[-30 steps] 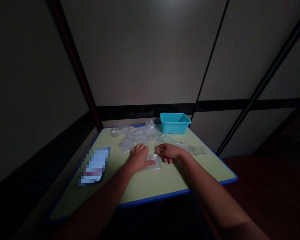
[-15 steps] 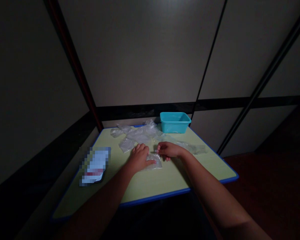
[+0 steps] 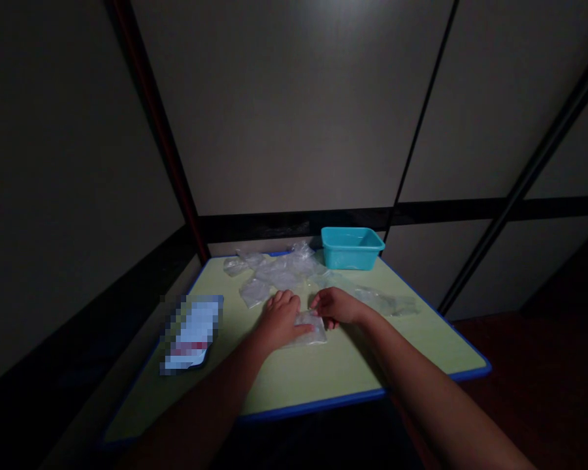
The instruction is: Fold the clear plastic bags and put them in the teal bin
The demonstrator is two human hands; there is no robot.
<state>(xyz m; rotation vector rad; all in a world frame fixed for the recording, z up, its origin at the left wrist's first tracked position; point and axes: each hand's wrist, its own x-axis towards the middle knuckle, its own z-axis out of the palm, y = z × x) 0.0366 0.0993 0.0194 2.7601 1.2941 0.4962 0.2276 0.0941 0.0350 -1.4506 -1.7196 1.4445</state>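
Note:
A small clear plastic bag (image 3: 316, 336) lies near the middle of the table, between my hands. My left hand (image 3: 280, 321) rests on its left part, palm down, with the thumb stretched across the bag. At the bag's upper right edge, my right hand (image 3: 338, 305) is closed in a pinch on the plastic, the other fingers curled under. Just beyond both hands is a loose heap of clear plastic bags (image 3: 279, 271). A longer crumpled sheet of clear plastic (image 3: 385, 301) spreads to the right, behind my right wrist.
A turquoise plastic basket (image 3: 351, 260) stands at the back right of the pale yellow table (image 3: 333, 375), which has a blue rim. On the left side lies a phone (image 3: 193, 333) with a blurred screen. Dark-framed panels rise directly behind the table.
The view has shifted slightly, so everything sits a little lower and further right. My left hand stays on the bag and my right hand still pinches at its edge.

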